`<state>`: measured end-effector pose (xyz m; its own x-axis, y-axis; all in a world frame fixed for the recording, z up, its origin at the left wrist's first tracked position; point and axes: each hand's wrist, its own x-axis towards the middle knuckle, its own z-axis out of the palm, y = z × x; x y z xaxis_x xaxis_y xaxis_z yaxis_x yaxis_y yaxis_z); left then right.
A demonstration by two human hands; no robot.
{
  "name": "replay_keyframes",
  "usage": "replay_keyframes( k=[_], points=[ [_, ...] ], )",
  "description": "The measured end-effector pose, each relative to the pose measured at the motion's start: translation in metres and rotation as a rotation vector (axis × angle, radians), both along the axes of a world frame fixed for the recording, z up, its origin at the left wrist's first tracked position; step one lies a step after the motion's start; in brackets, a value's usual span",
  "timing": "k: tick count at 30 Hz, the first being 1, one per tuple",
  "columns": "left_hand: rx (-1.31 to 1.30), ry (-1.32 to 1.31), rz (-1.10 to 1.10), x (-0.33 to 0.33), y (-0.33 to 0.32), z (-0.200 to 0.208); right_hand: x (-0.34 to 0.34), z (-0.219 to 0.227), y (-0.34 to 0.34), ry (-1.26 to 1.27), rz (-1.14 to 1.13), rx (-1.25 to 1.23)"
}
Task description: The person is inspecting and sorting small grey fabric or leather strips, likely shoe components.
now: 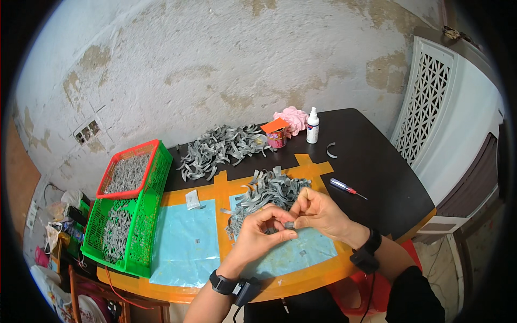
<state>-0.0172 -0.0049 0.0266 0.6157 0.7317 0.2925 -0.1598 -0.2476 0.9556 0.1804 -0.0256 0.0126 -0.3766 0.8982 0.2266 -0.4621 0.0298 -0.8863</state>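
Over the near part of the table, my left hand (263,225) and my right hand (324,216) meet, both with fingers closed. A small grey curved strip (289,225) is pinched between their thumbs and fingertips; part of it is hidden by the fingers. Just beyond the hands lies a heap of similar grey strips (272,188). Beneath them a light blue sheet (307,250) is fixed down with orange tape (222,215). Each wrist wears a black strap with a small box on it.
At left, a red basket (146,189) of small grey pieces rests on a green basket (141,242) holding more. Another strip heap (223,148) lies at the back, near a can (277,140), pink cloth (293,121) and white spray bottle (313,130). A screwdriver (344,187) lies right; a white packet (193,199), left.
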Motion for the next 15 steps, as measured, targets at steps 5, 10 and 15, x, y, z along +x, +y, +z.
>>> replay_keyframes(
  k=[5, 10, 15],
  points=[
    [-0.195, -0.063, 0.012, -0.001, 0.001, -0.009, 0.001, -0.001, -0.001, -0.029, -0.027, 0.051],
    [-0.229, -0.111, 0.105, 0.005, 0.001, -0.008, 0.000, 0.007, -0.003, -0.174, -0.097, 0.082],
    [-0.046, -0.126, 0.259, 0.005, 0.005, -0.011, 0.002, 0.009, -0.004, -0.266, -0.081, 0.065]
  ],
)
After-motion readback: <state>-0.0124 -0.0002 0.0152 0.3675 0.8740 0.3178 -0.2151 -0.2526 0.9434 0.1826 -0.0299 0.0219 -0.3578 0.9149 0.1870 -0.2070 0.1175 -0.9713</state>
